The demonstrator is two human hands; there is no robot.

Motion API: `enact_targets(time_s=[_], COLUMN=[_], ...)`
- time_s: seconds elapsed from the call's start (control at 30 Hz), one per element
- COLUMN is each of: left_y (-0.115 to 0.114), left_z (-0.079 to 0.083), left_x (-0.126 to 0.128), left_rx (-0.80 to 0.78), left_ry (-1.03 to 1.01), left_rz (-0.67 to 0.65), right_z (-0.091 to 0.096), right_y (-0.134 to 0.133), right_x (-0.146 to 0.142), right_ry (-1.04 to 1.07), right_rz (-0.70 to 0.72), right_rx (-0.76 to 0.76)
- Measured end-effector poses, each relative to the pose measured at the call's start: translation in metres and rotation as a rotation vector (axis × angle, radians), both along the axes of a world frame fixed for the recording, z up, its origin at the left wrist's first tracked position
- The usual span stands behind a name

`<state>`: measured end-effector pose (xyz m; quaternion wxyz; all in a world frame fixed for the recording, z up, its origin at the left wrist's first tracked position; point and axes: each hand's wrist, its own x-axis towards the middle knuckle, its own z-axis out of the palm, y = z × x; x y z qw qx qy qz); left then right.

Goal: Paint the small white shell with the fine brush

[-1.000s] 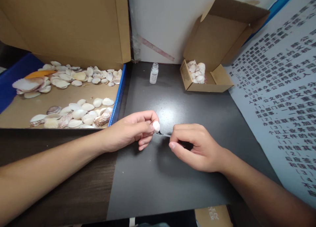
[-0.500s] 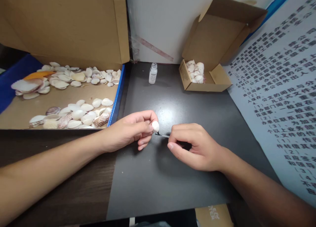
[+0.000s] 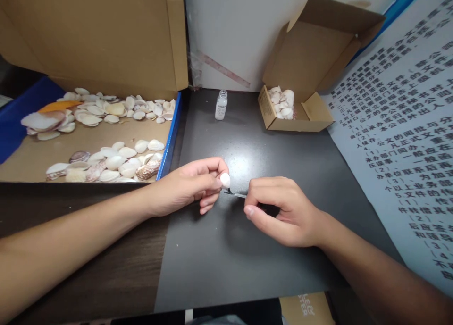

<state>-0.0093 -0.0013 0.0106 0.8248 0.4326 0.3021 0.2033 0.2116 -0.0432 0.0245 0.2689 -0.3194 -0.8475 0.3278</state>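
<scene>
Pinched between the thumb and forefinger of my left hand [image 3: 198, 183] is a small white seashell [image 3: 225, 180]. My right hand [image 3: 279, 209] is closed around a thin brush [image 3: 238, 195] with a pale shaft and a dark tip. That tip points left and meets the shell's lower edge, or lies just under it; I cannot tell which. The brush's other end is hidden in my right fingers. Beyond both hands, a small clear bottle [image 3: 221, 109] with a printed label stands upright and uncapped on the dark mat [image 3: 212, 273].
A large blue-edged box [image 3: 170, 138] at the left holds many shells in two groups, its cardboard lid raised. At the back right, a small open carton [image 3: 300, 124] contains white shells. A printed sheet [image 3: 392, 141] covers the right side.
The view has shifted a little, so everything sits slightly to the right. Both hands hold nearly the same pose, with the shell and brush tip still close together.
</scene>
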Motion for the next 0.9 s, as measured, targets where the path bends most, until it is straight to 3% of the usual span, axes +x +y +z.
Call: enact_targets(time_s=[0.4, 0.6, 0.73, 0.9], left_y=[-0.0015, -0.0011, -0.0012, -0.0008], left_z=[0.0, -0.0015, -0.002, -0.0032], left_x=[0.0001, -0.0001, -0.0005, -0.0002], left_rx=[0.01, -0.01, -0.011, 0.008], left_ry=[-0.007, -0.009, -0.016, -0.01], left_rz=[-0.008, 0.003, -0.005, -0.008], right_z=[0.0036, 0.0034, 0.0031, 0.0015], right_y=[-0.0004, 0.002, 0.0005, 0.0], right_x=[0.0001, -0.0018, -0.002, -0.002], right_ry=[0.046, -0.035, 0.043, -0.07], right_rz=[-0.023, -0.202, -0.098, -0.084], right_rx=[0.037, 0.027, 0.021, -0.043])
